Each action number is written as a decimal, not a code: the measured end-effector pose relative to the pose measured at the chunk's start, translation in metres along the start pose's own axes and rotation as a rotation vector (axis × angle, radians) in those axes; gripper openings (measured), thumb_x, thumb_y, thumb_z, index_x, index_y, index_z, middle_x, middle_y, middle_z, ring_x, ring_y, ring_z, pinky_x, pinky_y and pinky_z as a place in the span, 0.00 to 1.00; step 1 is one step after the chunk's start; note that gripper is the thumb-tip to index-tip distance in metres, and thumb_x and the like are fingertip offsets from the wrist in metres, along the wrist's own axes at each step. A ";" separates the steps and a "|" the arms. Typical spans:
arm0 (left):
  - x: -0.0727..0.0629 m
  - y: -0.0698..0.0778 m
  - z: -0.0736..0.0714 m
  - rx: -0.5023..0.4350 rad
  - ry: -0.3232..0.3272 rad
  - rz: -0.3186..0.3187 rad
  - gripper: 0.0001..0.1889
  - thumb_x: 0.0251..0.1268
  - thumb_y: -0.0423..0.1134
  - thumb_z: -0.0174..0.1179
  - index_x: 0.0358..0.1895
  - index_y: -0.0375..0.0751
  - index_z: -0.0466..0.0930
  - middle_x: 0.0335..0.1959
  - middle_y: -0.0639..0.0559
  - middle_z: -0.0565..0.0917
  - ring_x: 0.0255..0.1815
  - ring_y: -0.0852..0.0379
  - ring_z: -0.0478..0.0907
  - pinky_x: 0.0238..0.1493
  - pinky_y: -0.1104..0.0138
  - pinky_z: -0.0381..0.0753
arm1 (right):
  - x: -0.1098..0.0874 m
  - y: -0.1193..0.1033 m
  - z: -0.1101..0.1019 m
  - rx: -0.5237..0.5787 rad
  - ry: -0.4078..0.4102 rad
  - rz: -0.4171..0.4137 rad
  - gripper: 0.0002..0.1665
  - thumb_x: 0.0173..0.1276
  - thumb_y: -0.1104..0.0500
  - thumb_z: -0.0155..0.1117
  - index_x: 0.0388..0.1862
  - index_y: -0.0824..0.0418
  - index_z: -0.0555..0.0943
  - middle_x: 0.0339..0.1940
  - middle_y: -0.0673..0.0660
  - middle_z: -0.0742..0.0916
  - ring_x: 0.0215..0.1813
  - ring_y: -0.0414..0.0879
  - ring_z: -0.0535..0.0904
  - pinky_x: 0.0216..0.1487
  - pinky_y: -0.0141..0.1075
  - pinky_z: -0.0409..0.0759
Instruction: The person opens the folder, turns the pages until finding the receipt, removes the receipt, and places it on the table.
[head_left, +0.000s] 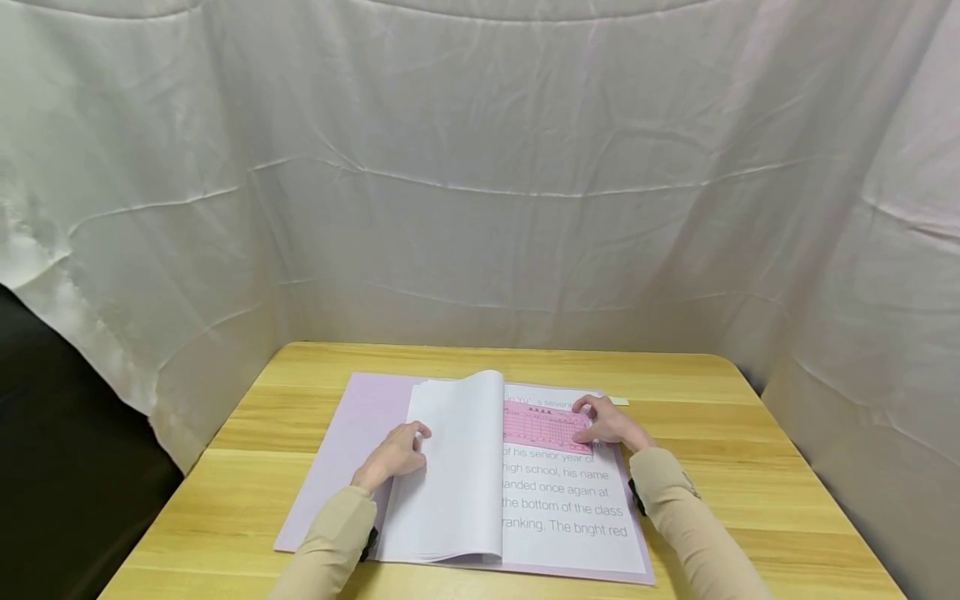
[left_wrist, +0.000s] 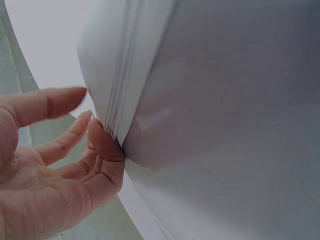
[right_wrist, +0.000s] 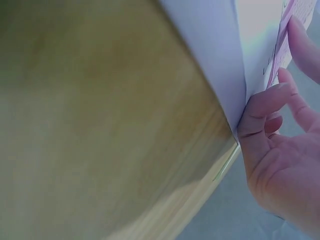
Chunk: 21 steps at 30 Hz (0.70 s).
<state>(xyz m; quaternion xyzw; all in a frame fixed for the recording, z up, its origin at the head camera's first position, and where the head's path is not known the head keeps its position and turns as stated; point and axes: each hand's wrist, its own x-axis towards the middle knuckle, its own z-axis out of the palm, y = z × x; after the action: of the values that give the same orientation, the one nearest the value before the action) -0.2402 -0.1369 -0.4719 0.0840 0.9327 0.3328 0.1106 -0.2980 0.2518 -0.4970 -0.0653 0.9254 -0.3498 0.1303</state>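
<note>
A large book with a lilac cover (head_left: 378,408) lies open on the wooden table. Its turned white pages (head_left: 453,467) curve up near the middle, and large black print fills the right page (head_left: 562,508). Across the upper part of that page lies a pink slip (head_left: 543,427) with a printed grid. My left hand (head_left: 393,457) touches the outer edge of the page stack (left_wrist: 117,80), thumb and fingers spread apart. My right hand (head_left: 606,423) rests its thumb and fingertips on the right end of the pink slip, and other fingers meet the page's side edge.
The wooden table (head_left: 750,483) extends around the book. A small pale strip (head_left: 619,401) sticks out past the right page near its top. Grey-white curtains (head_left: 487,250) hang behind and at the sides, with black fabric (head_left: 67,450) at the left.
</note>
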 end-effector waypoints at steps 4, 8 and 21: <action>0.000 0.001 0.000 -0.001 -0.005 -0.010 0.23 0.62 0.35 0.66 0.58 0.30 0.75 0.38 0.44 0.77 0.38 0.52 0.73 0.40 0.60 0.77 | -0.001 0.000 0.000 -0.019 -0.019 -0.033 0.32 0.59 0.61 0.75 0.61 0.61 0.74 0.51 0.70 0.74 0.30 0.47 0.69 0.26 0.32 0.69; 0.001 0.000 0.001 -0.007 -0.005 -0.021 0.25 0.63 0.40 0.69 0.59 0.31 0.76 0.39 0.43 0.78 0.38 0.52 0.73 0.38 0.60 0.78 | 0.001 0.000 -0.001 -0.031 -0.033 -0.043 0.30 0.61 0.61 0.75 0.61 0.59 0.75 0.52 0.71 0.73 0.27 0.46 0.68 0.25 0.32 0.69; 0.000 0.001 0.002 -0.021 -0.013 -0.024 0.25 0.62 0.40 0.70 0.59 0.31 0.75 0.40 0.43 0.77 0.36 0.52 0.73 0.36 0.62 0.75 | 0.002 -0.003 -0.003 -0.042 -0.030 0.006 0.26 0.59 0.60 0.76 0.53 0.62 0.75 0.52 0.70 0.73 0.34 0.50 0.71 0.28 0.33 0.72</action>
<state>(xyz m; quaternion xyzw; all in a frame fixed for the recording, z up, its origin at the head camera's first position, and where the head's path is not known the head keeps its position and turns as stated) -0.2400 -0.1353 -0.4730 0.0735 0.9294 0.3406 0.1214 -0.3004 0.2510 -0.4933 -0.0706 0.9307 -0.3288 0.1440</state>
